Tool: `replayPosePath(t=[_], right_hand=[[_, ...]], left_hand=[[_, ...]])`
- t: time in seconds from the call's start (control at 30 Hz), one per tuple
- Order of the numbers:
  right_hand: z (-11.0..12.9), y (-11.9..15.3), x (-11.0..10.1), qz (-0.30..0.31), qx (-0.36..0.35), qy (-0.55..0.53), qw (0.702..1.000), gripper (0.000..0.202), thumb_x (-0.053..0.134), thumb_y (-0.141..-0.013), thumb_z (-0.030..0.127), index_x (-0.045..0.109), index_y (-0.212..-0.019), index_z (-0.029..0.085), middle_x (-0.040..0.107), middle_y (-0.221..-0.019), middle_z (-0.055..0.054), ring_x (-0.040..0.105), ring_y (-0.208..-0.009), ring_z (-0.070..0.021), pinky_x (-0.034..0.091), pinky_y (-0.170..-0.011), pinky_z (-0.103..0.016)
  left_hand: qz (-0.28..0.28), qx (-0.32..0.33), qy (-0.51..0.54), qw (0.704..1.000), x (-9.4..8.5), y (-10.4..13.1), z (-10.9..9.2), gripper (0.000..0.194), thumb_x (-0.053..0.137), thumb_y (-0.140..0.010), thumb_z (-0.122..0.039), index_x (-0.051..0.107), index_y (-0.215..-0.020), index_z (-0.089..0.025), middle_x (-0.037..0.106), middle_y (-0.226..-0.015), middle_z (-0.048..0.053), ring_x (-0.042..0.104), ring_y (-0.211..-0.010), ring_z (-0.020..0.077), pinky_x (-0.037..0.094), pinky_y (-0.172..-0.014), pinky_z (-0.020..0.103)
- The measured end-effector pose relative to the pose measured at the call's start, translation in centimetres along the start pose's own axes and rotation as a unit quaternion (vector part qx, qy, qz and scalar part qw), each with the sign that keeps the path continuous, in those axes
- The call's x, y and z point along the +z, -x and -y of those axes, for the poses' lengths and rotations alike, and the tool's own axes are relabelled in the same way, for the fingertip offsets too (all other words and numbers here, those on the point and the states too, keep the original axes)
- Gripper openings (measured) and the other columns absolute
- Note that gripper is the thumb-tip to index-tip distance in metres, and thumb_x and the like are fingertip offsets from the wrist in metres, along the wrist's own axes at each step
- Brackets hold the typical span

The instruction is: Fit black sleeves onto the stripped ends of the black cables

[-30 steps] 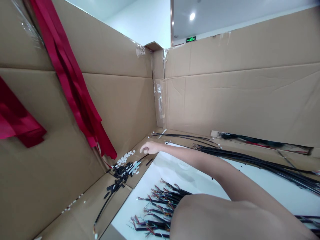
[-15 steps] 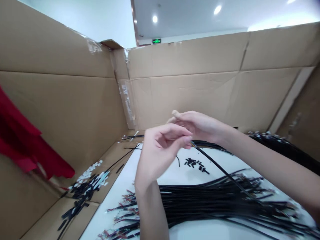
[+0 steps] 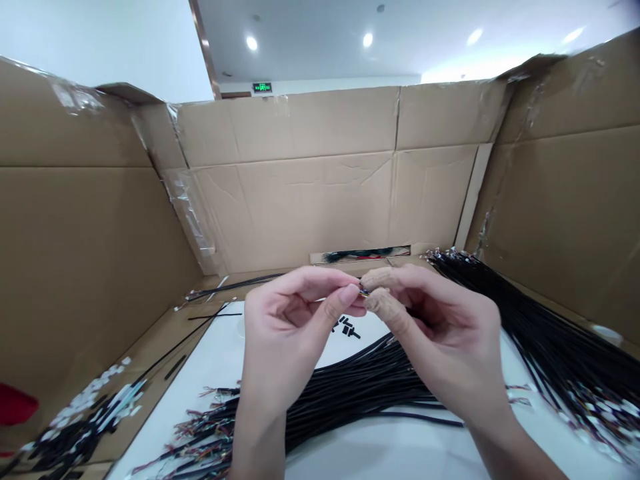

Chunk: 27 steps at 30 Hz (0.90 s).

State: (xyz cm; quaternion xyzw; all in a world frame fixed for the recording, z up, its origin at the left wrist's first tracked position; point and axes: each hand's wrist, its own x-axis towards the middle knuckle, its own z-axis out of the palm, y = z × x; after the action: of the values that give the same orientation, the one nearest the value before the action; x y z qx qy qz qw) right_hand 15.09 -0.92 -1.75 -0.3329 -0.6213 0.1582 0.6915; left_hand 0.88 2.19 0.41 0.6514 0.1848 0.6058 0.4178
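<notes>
Both hands meet above the white table [image 3: 390, 447]. My left hand [image 3: 305, 320] pinches thin coloured wires [image 3: 365, 292] between thumb and fingertips. From the other side, my right hand [image 3: 430, 327] grips the same wires, with beige coverings on its thumb and index finger. Below them lies a bundle of black cables [image 3: 345, 397] with bare coloured wire ends at the left. Small black tube pieces [image 3: 347, 327] sit on the table behind the hands.
Cardboard walls [image 3: 310, 207] enclose the left, back and right. A large black cable bundle [image 3: 530, 320] with white connectors lies at the right. White and black pieces [image 3: 95, 413] are piled at the left, near a red item [image 3: 17, 403].
The view has turned to the right. My right hand has come down from behind my left hand, and its fingertips now face the left ones at the wires.
</notes>
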Motion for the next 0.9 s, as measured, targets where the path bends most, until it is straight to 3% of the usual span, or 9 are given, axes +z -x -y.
replayPosePath(t=[0.1, 0.33, 0.47, 0.6, 0.67, 0.8, 0.9], right_hand=[[-0.2, 0.1, -1.2, 0.002, -0.080, 0.048, 0.996, 0.016, 0.068, -0.086, 0.010, 0.072, -0.091, 0.024, 0.068, -0.081, 0.003, 0.055, -0.066, -0.0062, 0.035, -0.043, -0.017], [-1.2, -0.4, -2.8, 0.023, -0.134, 0.037, 0.990, 0.029, 0.069, -0.081, 0.002, 0.076, -0.095, 0.026, 0.071, -0.082, 0.002, 0.059, -0.068, -0.0084, 0.037, -0.043, -0.020], [-1.7, -0.6, -3.3, 0.035, -0.176, 0.045, 0.983, 0.028, 0.067, -0.081, -0.001, 0.075, -0.093, 0.023, 0.073, -0.084, 0.002, 0.059, -0.070, -0.0090, 0.044, -0.053, -0.023], [-1.7, -0.3, -3.5, 0.017, -0.173, 0.053, 0.983, 0.031, 0.063, -0.081, -0.004, 0.071, -0.097, 0.021, 0.071, -0.083, 0.002, 0.061, -0.073, -0.0107, 0.048, -0.062, -0.027], [-1.5, -0.1, -3.5, 0.022, -0.150, 0.034, 0.988, 0.033, 0.063, -0.080, -0.004, 0.072, -0.097, 0.023, 0.071, -0.085, 0.001, 0.062, -0.075, -0.0117, 0.048, -0.059, -0.027], [-1.0, 0.0, -3.6, 0.030, -0.130, 0.025, 0.991, 0.033, 0.066, -0.082, -0.001, 0.074, -0.101, 0.025, 0.071, -0.087, 0.001, 0.061, -0.072, -0.0100, 0.047, -0.052, -0.024], [-0.9, -0.2, -3.9, 0.032, -0.143, 0.047, 0.988, 0.033, 0.066, -0.082, -0.001, 0.074, -0.100, 0.026, 0.070, -0.085, 0.002, 0.062, -0.072, -0.0099, 0.051, -0.056, -0.023]], left_hand=[[-0.004, 0.002, -0.025, 1.000, 0.7, 0.5, 0.0, 0.023, 0.071, -0.081, -0.004, 0.078, -0.079, -0.026, 0.075, -0.072, -0.010, 0.070, -0.063, 0.0022, 0.057, -0.063, 0.004], [0.018, -0.022, -0.029, 0.999, 1.1, 0.8, 0.3, 0.021, 0.070, -0.084, -0.008, 0.078, -0.082, -0.028, 0.074, -0.070, -0.009, 0.069, -0.061, 0.0041, 0.059, -0.062, 0.008], [0.023, -0.042, -0.009, 0.999, 1.3, 0.8, 0.5, 0.022, 0.070, -0.086, -0.010, 0.079, -0.086, -0.030, 0.076, -0.071, -0.009, 0.071, -0.064, 0.0047, 0.059, -0.066, 0.008], [0.029, -0.049, -0.003, 0.998, 1.8, 0.9, 0.6, 0.025, 0.072, -0.082, -0.007, 0.080, -0.088, -0.031, 0.077, -0.074, -0.009, 0.073, -0.065, 0.0049, 0.059, -0.065, 0.007], [0.027, -0.042, -0.001, 0.999, 2.0, 0.9, 0.7, 0.028, 0.071, -0.082, -0.005, 0.080, -0.086, -0.032, 0.077, -0.073, -0.010, 0.072, -0.063, 0.0043, 0.059, -0.064, 0.006], [0.004, -0.019, -0.020, 1.000, 2.7, 0.8, 1.0, 0.030, 0.070, -0.083, -0.004, 0.079, -0.084, -0.033, 0.077, -0.073, -0.011, 0.073, -0.063, 0.0039, 0.059, -0.064, 0.005], [-0.037, 0.022, -0.065, 0.997, 3.3, 0.8, 1.0, 0.029, 0.070, -0.082, -0.004, 0.079, -0.081, -0.032, 0.077, -0.074, -0.011, 0.071, -0.063, 0.0031, 0.058, -0.064, 0.005]])
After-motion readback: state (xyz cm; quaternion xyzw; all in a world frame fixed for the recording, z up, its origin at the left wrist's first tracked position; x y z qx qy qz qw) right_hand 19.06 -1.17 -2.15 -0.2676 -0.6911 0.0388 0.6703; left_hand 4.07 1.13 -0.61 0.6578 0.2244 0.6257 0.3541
